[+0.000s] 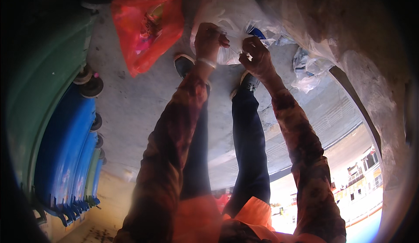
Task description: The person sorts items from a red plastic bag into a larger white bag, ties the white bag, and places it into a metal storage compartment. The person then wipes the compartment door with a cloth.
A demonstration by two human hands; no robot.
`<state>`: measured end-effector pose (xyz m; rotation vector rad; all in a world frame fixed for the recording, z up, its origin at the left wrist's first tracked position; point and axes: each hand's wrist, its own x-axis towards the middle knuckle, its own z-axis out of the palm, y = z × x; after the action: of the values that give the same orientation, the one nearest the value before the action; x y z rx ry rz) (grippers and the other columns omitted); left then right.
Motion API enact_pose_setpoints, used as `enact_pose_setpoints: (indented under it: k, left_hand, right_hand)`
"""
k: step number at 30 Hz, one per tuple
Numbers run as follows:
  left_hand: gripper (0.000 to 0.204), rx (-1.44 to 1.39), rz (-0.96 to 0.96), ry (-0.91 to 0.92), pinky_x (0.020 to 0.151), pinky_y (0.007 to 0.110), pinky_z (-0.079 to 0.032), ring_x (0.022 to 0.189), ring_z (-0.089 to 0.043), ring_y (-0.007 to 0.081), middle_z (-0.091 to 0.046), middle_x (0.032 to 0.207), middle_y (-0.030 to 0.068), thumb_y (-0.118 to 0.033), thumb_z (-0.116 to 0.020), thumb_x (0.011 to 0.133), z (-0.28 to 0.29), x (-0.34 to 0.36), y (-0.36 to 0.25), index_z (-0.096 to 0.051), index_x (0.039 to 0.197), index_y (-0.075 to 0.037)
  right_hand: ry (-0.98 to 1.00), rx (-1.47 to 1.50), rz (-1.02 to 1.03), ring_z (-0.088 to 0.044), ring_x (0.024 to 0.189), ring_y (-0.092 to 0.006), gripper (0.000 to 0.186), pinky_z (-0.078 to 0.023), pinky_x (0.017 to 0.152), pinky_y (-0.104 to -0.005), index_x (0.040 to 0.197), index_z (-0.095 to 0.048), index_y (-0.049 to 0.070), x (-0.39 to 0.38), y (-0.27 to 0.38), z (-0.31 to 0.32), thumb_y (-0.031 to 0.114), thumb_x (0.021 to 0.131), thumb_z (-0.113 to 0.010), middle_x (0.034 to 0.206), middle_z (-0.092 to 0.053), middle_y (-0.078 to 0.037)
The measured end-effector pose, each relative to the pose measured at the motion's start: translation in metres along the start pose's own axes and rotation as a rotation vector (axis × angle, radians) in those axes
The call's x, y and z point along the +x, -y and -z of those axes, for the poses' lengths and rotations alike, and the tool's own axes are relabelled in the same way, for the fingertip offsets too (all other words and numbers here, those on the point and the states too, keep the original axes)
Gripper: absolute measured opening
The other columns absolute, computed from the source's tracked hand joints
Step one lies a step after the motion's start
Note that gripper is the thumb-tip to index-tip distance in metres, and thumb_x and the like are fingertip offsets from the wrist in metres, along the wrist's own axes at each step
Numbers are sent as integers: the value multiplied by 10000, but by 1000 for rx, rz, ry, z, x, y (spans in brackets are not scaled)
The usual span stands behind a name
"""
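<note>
A whitish translucent plastic bag (pixel 227 7) lies on the floor beyond my feet. Over its near edge, my left hand (pixel 208 42) is closed with the fingers curled in a pinch on the plastic. My right hand (pixel 258 58) pinches the bag too, just to the right, and a thin strand of plastic seems to stretch between the hands. Something blue (pixel 256 33) shows through clear plastic behind my right hand. A red plastic bag (pixel 168 35), holding mixed wrappers, stands open to the left of my left hand.
Blue wheeled bins (pixel 65 142) and a green bin (pixel 39 99) line the left side, wheels toward me. Crumpled clear plastic (pixel 307 70) sits on the floor at right, beside large plastic-wrapped sacks (pixel 369 86). My shoes (pixel 184 64) stand on the grey floor (pixel 126 112).
</note>
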<state>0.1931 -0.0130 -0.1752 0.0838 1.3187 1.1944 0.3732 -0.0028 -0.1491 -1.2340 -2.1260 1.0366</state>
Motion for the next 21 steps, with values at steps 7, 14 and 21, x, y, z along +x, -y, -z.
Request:
enact_pose_setpoints:
  k: [7, 14, 21]
  left_hand:
    - [93, 396, -7, -107, 497, 289, -554, 585, -659, 181, -630, 745, 92, -22, -543, 858, 13, 22, 10, -614, 912, -48]
    - [124, 323, -68, -397, 562, 324, -604, 617, -658, 199, -632, 857, 128, 39, -507, 872, 19, 30, 23, -604, 944, 9]
    - [141, -393, 251, -442, 507, 342, -548, 627, -658, 230, -607, 839, 132, 27, -500, 860, -5, 24, 3, -511, 986, -36]
  right_hand:
    - [-176, 824, -481, -609, 814, -187, 96, -479, 802, -379, 823, -627, 77, -7, -5, 2, 131, 903, -628, 791, -596, -9]
    - [-346, 1796, -1005, -550, 711, -199, 111, -460, 718, -368, 815, -609, 108, -20, -12, -7, 168, 904, -635, 658, -530, -16]
    - [47, 109, -203, -610, 839, -229, 157, -498, 764, -322, 959, -672, 43, -14, 5, -12, 173, 883, -627, 923, -673, -67]
